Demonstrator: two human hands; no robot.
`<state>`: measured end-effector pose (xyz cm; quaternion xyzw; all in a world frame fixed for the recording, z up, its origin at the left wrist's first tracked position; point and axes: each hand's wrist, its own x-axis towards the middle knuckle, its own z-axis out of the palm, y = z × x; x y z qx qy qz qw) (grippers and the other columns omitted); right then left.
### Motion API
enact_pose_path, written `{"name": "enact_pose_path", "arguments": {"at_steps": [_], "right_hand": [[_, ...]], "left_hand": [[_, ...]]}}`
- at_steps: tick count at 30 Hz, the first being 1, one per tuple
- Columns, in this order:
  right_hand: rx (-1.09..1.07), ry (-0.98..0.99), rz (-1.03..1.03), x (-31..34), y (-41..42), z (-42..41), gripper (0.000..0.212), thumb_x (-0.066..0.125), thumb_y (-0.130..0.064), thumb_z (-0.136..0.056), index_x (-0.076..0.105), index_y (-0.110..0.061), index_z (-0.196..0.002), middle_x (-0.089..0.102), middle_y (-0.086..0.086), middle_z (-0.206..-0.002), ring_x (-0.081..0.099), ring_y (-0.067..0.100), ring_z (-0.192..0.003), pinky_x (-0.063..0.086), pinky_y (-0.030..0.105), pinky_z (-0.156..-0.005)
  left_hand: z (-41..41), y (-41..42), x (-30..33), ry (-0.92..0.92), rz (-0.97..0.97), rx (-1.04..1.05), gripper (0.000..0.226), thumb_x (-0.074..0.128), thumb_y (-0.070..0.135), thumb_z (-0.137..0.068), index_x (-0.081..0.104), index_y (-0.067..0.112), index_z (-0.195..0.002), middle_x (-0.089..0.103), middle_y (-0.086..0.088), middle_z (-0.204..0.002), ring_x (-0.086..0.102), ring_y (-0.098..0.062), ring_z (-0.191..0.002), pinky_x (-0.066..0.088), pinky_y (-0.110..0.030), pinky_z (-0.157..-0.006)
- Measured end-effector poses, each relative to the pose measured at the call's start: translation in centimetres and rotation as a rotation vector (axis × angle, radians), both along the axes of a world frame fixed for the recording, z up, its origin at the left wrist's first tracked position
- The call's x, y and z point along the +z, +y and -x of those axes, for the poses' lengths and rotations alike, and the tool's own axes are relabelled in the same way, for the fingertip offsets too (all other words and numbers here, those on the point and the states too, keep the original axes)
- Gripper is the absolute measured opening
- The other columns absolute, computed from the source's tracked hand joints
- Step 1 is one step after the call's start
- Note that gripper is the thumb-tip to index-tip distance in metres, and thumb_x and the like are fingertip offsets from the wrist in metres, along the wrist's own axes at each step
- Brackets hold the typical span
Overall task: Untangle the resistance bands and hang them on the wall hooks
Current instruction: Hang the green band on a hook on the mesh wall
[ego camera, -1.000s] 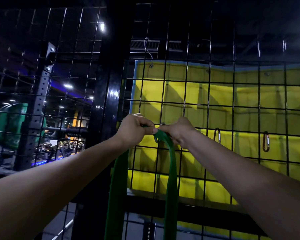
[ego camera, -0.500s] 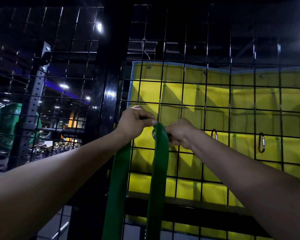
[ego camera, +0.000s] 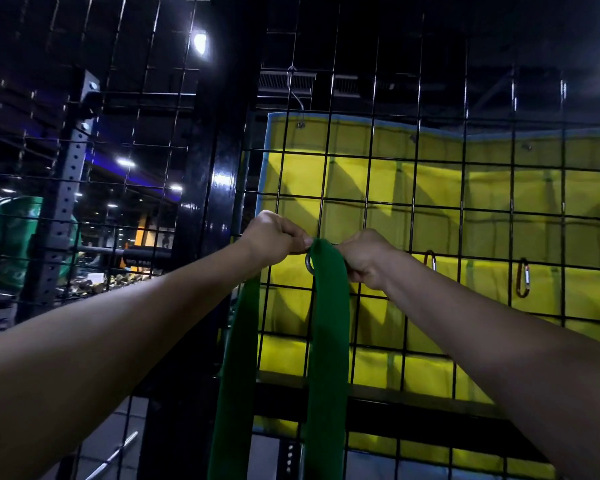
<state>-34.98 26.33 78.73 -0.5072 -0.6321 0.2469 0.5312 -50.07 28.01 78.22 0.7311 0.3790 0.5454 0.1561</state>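
Left hand (ego camera: pixel 274 237) was curled, pinching the top fold of the green resistance band (ego camera: pixel 328 306) against the wire grid wall (ego camera: pixel 465 209). The band draped over a metal ring hook (ego camera: pixel 308 264) at mid-grid, both strands hanging straight and untwisted. Right hand (ego camera: pixel 364 258) was closed around the fold's other side. Judged: this band nearly hung, release pending. Two carabiners (ego camera: pixel 523 278) to the right hung bare; other bands not visible.
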Motion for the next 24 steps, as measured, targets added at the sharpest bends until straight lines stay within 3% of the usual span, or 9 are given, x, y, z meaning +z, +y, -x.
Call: {"name": "enact_pose_path", "arguments": {"at_steps": [4,8,9,11,14,17,21,24], "right_hand": [[-0.029,-0.022,-0.008,0.0,-0.1,0.0,0.039,0.072,-0.02,-0.078,0.06,0.006,-0.105,0.057,0.011,-0.067,0.055,0.017,-0.056,0.037,0.012,-0.032],[-0.05,-0.084,-0.011,0.1,0.3,-0.1,0.005,0.055,0.0,-0.089,0.059,0.002,-0.088,0.053,0.009,-0.069,0.053,0.019,-0.06,0.046,0.023,-0.044],[-0.061,-0.09,-0.012,0.0,0.4,-0.1,0.009,0.052,0.0,-0.09,0.058,-0.001,-0.084,0.052,0.008,-0.07,0.053,0.019,-0.061,0.048,0.027,-0.051],[-0.069,-0.116,-0.018,0.0,0.3,-0.1,0.012,0.05,0.002,-0.09,0.059,0.008,-0.096,0.051,0.008,-0.07,0.051,0.021,-0.065,0.043,0.03,-0.055],[-0.069,-0.147,-0.036,-0.2,0.1,-0.1,0.027,0.053,0.006,-0.089,0.054,0.019,-0.112,0.048,0.01,-0.067,0.046,0.021,-0.065,0.036,0.026,-0.048],[-0.061,-0.088,-0.046,-0.2,0.1,-0.5,0.024,0.06,0.0,-0.087,0.059,0.018,-0.102,0.051,0.011,-0.064,0.049,0.018,-0.054,0.036,0.016,-0.036],[-0.051,-0.114,-0.048,-0.1,0.4,-0.9,0.012,0.063,-0.009,-0.087,0.065,0.001,-0.081,0.061,0.011,-0.069,0.058,0.019,-0.059,0.046,0.022,-0.046],[-0.042,-0.152,-0.038,0.0,0.5,-1.1,0.013,0.064,-0.012,-0.086,0.067,0.0,-0.089,0.065,0.012,-0.076,0.063,0.021,-0.066,0.052,0.028,-0.056]], "left_hand": [[0.0,-0.3,0.9,0.011,0.142,-0.007,0.003,0.067,0.008,-0.082,0.068,0.011,-0.082,0.067,0.002,-0.084,0.062,-0.016,-0.095,0.048,-0.03,-0.096],[-0.6,-0.5,2.0,0.103,0.191,0.081,0.025,0.069,0.01,-0.08,0.066,0.001,-0.104,0.068,-0.011,-0.102,0.064,-0.022,-0.097,0.051,-0.033,-0.093],[-0.8,-0.5,2.2,0.147,0.197,0.124,0.027,0.069,0.012,-0.08,0.064,0.0,-0.104,0.067,-0.011,-0.103,0.063,-0.022,-0.096,0.052,-0.032,-0.09],[-1.1,-0.4,2.4,0.231,0.202,0.188,0.025,0.069,0.016,-0.081,0.063,0.001,-0.1,0.067,-0.012,-0.1,0.062,-0.021,-0.089,0.052,-0.031,-0.082],[-1.1,-0.1,2.2,0.264,0.24,0.184,0.027,0.067,0.015,-0.082,0.066,0.002,-0.105,0.069,-0.012,-0.107,0.064,-0.022,-0.085,0.054,-0.031,-0.072],[-1.0,-0.3,1.8,0.251,0.259,0.16,0.029,0.065,0.017,-0.083,0.066,0.001,-0.107,0.065,-0.01,-0.089,0.049,-0.016,-0.062,0.039,-0.023,-0.05],[-0.7,-0.2,1.2,0.194,0.271,0.1,0.031,0.067,0.019,-0.083,0.066,0.001,-0.109,0.067,-0.015,-0.104,0.052,-0.021,-0.076,0.044,-0.029,-0.062],[-0.9,-0.4,1.0,0.187,0.264,0.07,0.027,0.066,0.016,-0.085,0.068,0.003,-0.107,0.068,-0.014,-0.106,0.05,-0.015,-0.064,0.036,-0.018,-0.049]]}}
